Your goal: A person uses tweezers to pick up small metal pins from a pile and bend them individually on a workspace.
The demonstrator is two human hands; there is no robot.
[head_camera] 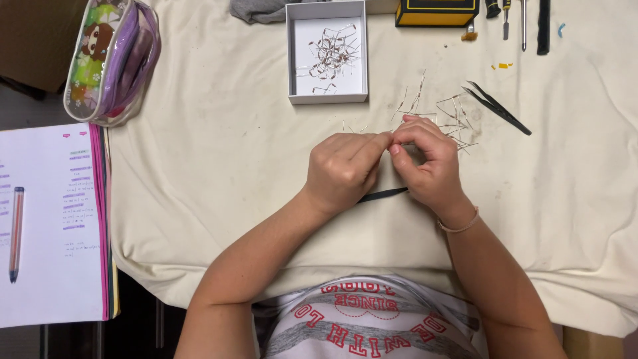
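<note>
Both hands meet above the cloth (219, 166): the left hand (342, 169) and right hand (428, 163) pinch one thin wire part (392, 137) between their fingertips. Loose wire parts (452, 116) lie just beyond; black tweezers (497, 108) and a white box (327, 52) sit farther out.

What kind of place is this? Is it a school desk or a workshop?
Probably a home hobby desk for small electronics: a white box of wire-legged parts, black tweezers, and an open notebook beside a pencil case.
</note>
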